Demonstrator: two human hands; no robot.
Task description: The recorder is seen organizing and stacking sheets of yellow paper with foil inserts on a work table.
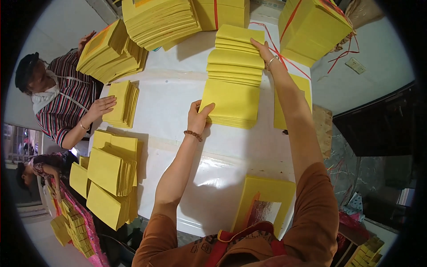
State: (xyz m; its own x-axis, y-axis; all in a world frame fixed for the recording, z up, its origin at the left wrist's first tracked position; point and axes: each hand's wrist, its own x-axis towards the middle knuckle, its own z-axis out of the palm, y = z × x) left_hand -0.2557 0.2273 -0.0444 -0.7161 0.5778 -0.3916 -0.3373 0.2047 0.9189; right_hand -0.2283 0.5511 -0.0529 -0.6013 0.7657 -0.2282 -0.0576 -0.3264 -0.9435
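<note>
A stack of yellow paper sheets [231, 95] lies on the white table [169, 102] in front of me, its far part fanned into several overlapping folds. My left hand [199, 116] grips the near left corner, thumb on top and fingers at the side. At the far right corner, my right hand [264, 51] holds the edge of the stack, its thumb and fingers around it. Under my right forearm lies a flat yellow sheet [280, 107] near the table's right edge. Close to my body rests another yellow piece [260, 189] with an orange and dark picture.
Tall yellow paper stacks [160, 22] stand at the far side; a bundle [311, 33] with red string [289, 22] is at far right. Smaller piles [111, 164] line the left edge. A co-worker in stripes [66, 89] touches a pile [121, 104]; another person [44, 171] bends lower left.
</note>
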